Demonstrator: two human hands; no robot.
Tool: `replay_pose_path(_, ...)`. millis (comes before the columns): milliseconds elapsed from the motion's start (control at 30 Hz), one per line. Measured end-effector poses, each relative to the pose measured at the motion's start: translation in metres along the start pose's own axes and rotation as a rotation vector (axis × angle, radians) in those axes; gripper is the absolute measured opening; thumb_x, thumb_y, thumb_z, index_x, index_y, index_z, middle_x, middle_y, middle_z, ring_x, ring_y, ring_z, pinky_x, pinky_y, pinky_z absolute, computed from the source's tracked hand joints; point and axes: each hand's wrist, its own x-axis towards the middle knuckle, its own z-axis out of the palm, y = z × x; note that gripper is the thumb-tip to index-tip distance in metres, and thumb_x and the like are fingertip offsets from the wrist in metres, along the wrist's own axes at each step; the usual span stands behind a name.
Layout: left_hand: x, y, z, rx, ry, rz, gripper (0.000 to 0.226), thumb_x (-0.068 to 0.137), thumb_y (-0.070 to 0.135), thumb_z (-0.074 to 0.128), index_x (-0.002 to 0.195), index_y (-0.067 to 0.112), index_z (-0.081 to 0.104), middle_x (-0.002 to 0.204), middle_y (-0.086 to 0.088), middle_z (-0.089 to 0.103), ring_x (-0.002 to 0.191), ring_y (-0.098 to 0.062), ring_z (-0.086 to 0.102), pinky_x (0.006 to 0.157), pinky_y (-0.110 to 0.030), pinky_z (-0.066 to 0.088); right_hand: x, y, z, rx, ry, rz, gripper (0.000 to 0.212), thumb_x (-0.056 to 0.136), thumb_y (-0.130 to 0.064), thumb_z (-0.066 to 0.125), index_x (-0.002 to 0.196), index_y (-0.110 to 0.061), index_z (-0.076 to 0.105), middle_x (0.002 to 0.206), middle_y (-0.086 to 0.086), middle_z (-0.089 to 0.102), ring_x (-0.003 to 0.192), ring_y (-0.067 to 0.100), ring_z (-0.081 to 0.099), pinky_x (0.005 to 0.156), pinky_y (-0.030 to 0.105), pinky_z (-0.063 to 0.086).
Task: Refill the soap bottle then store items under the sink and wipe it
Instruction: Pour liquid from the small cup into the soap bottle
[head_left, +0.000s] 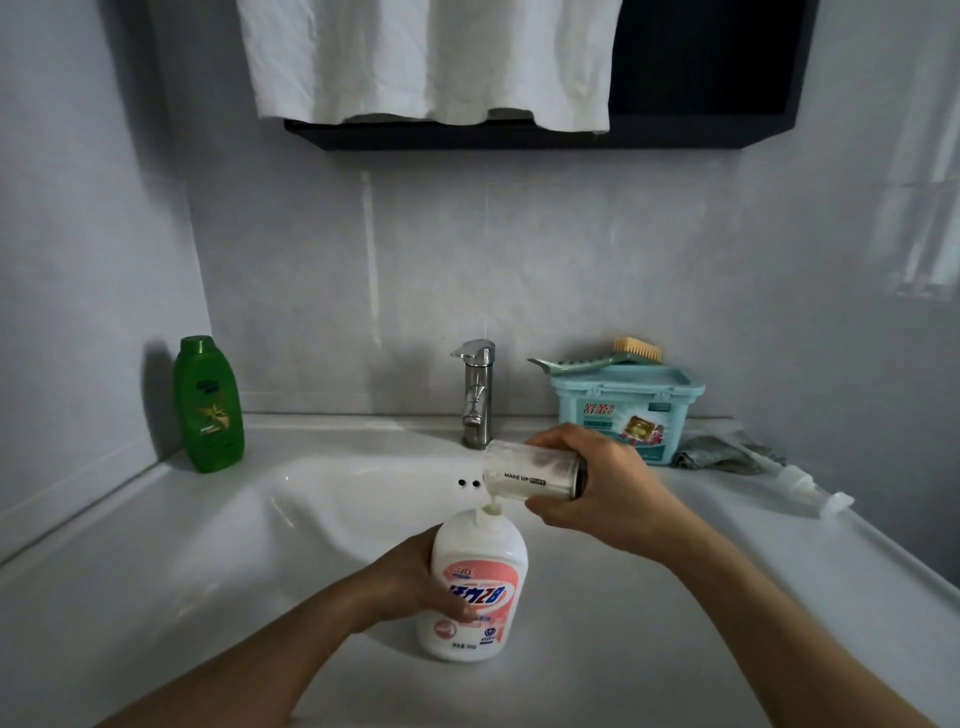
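A white soap bottle (475, 577) with a pink label stands upright on the front rim of the white sink (332, 499), its neck uncapped. My left hand (415, 577) grips its left side. My right hand (597, 483) holds a clear jar (530, 475) marked "MAKE UP PUFF", tipped sideways over the neck. A thin stream of whitish liquid runs from the jar's mouth into the bottle. The bottle's pump head (810, 491) lies on the counter at the right.
A green bottle (209, 405) stands at the back left. The steel faucet (475, 397) rises behind the basin. A teal lidded box (626, 410) with a brush (608, 356) on top sits at the back right, beside a grey cloth (719, 454). A white towel (431, 57) hangs above.
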Motion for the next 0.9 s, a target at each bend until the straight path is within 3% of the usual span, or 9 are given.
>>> replay_pose_path(400, -0.0005, 0.001, 0.0002, -0.008, -0.003, -0.003, 0.066, 0.063, 0.002, 0.085, 0.119, 0.023, 0.059, 0.104, 0.003, 0.074, 0.095, -0.008, 0.069, 0.078, -0.021, 0.056, 0.0001, -0.0008, 0.0004, -0.01, -0.009, -0.007, 0.051, 0.07, -0.03, 0.079, 0.114, -0.03, 0.053, 0.097, -0.019, 0.052, 0.084, -0.007, 0.054, 0.066, 0.003, 0.045)
replay_pose_path(600, -0.0008, 0.0007, 0.0002, -0.012, -0.009, -0.003, 0.065, 0.064, 0.002, 0.085, 0.119, 0.023, 0.059, 0.105, 0.003, 0.074, 0.097, -0.009, 0.069, 0.08, -0.022, 0.056, -0.0006, -0.0017, 0.0001, -0.008, -0.01, -0.004, 0.051, 0.07, -0.029, 0.079, 0.114, -0.03, 0.053, 0.096, -0.02, 0.051, 0.084, -0.005, 0.054, 0.065, 0.005, 0.046)
replay_pose_path(733, 0.0008, -0.0011, -0.0003, -0.006, -0.006, 0.0, 0.066, 0.06, 0.007, 0.088, 0.117, 0.025, 0.06, 0.104, 0.004, 0.074, 0.1, -0.014, 0.069, 0.093, -0.036, 0.055, -0.0005, -0.0025, -0.0004, -0.017, -0.004, -0.007, 0.05, 0.07, -0.029, 0.079, 0.113, -0.03, 0.053, 0.097, -0.018, 0.051, 0.084, -0.005, 0.053, 0.067, 0.004, 0.045)
replay_pose_path(900, 0.0015, -0.0025, -0.0008, 0.0, -0.014, 0.003, 0.072, 0.049, 0.019, 0.091, 0.114, 0.027, 0.061, 0.105, 0.005, 0.074, 0.102, -0.015, 0.068, 0.096, -0.042, 0.053, -0.0004, -0.0039, -0.0012, -0.034, 0.027, -0.03, 0.05, 0.069, -0.03, 0.079, 0.113, -0.028, 0.055, 0.094, -0.021, 0.044, 0.083, -0.007, 0.047, 0.068, -0.001, 0.037)
